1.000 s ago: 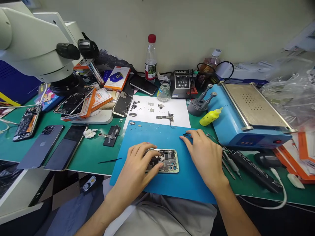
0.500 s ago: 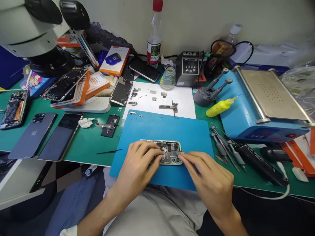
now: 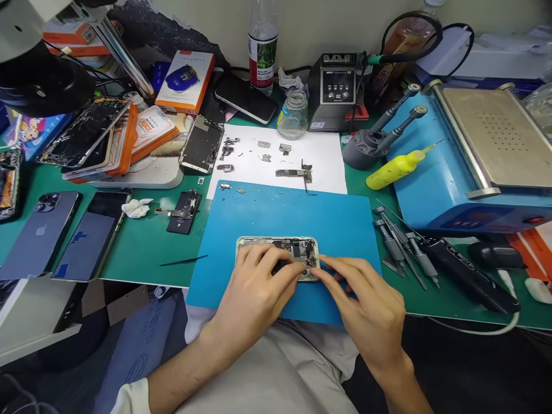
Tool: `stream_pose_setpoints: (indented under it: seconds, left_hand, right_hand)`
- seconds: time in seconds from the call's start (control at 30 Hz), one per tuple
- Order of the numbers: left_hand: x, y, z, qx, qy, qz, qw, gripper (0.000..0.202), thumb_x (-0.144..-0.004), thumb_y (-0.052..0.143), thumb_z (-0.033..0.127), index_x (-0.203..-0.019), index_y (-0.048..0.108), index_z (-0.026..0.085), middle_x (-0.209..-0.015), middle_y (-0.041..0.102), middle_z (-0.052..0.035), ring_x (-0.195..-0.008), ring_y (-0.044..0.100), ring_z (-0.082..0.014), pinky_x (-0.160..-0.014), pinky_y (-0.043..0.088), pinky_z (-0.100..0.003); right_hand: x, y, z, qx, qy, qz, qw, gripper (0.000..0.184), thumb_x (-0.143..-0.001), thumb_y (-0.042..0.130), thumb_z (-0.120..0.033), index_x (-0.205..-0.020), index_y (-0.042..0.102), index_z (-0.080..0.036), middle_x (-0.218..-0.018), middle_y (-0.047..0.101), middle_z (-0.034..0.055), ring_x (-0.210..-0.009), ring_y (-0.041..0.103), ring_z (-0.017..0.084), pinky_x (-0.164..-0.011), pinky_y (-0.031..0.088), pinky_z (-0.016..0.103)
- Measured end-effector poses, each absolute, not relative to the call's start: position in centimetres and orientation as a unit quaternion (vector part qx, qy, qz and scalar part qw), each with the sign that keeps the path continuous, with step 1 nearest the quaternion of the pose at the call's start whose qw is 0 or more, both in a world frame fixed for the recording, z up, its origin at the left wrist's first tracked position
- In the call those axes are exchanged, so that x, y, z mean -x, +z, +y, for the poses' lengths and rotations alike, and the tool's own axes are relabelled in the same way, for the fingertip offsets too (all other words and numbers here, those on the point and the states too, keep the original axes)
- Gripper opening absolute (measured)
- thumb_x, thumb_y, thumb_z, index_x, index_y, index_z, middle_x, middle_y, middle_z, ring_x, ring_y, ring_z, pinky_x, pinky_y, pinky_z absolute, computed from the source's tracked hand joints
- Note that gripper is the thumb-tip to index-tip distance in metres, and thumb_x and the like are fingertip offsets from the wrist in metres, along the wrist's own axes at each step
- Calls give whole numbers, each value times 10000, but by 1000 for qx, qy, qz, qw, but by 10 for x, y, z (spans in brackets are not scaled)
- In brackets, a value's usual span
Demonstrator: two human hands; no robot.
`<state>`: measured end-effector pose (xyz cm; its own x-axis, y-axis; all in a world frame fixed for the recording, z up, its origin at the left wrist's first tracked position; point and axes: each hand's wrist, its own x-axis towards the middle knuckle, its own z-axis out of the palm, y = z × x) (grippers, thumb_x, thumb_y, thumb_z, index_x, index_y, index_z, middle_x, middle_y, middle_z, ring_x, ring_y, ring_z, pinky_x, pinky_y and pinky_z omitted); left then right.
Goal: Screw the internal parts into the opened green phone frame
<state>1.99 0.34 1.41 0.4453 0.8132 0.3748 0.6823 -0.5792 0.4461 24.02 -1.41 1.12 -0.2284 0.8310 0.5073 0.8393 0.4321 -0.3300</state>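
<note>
An opened phone housing (image 3: 297, 248) with its inner parts exposed lies on the blue mat (image 3: 340, 224), camera end to the right. My left hand (image 3: 261, 287) reaches over it from the left. Its fingers are bent over the housing, and the thumb and forefinger come together near the camera lens (image 3: 305, 271). My right hand (image 3: 373, 299) grips the right end of the housing, forefinger at the upper corner and thumb at the near edge. My left hand covers much of the housing's lower left part. Any small part between the fingertips is too hidden to see.
White paper (image 3: 250, 172) behind the mat holds a logic board (image 3: 295, 173) and small parts. A battery (image 3: 184, 213) and a thin black stick (image 3: 183, 260) lie left. Screwdrivers (image 3: 390, 244), a yellow bottle (image 3: 394, 171) and a blue heating plate machine (image 3: 452, 198) stand right.
My left thumb and forefinger have shifted right, towards the camera end. My right hand stays at the right end, forefinger now at the upper corner. The whole view has tilted down slightly.
</note>
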Motion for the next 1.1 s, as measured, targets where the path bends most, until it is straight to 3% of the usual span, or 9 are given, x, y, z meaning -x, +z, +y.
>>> stream_pose_setpoints:
  seconds: [0.17, 0.37, 0.57, 1.1]
  left_hand:
    - [-21, 11, 4, -863, 267, 420, 95, 193, -1166, 642, 216, -1309, 770, 238, -1176, 828, -33, -1118, 685, -222, -946, 491, -407]
    - [-22, 13, 5, -865, 243, 427, 105, 202, -1194, 590, 255, -1311, 754, 247, -1209, 808, -35, -1145, 673, -229, -978, 471, -405]
    - [-26, 16, 3, -866, 211, 442, 104, 228, -1178, 574, 208, -1354, 715, 247, -1297, 790, -39, -1213, 653, -255, -1006, 449, -423]
    - [-15, 14, 15, -901, 202, 380, 50, 236, -1182, 589, 228, -1360, 744, 231, -1361, 804, -60, -1277, 661, -268, -1072, 469, -429]
  right_hand:
    - [-250, 10, -11, 516, 31, -797, 313, 106, -1103, 727, -163, -1201, 747, -198, -1111, 789, 35, -960, 763, 133, -855, 617, 270]
    - [-250, 7, -13, 484, -22, -826, 289, 204, -1043, 801, -140, -1242, 781, -184, -1080, 790, 31, -870, 691, 139, -788, 545, 294]
    - [-249, 5, -13, 486, -37, -826, 284, 154, -1045, 803, -152, -1196, 777, -162, -1097, 789, 50, -913, 704, 145, -827, 563, 294]
    - [-248, 12, -15, 440, -126, -859, 229, 153, -1052, 805, -181, -1195, 792, -129, -1069, 803, 49, -866, 657, 157, -741, 497, 347]
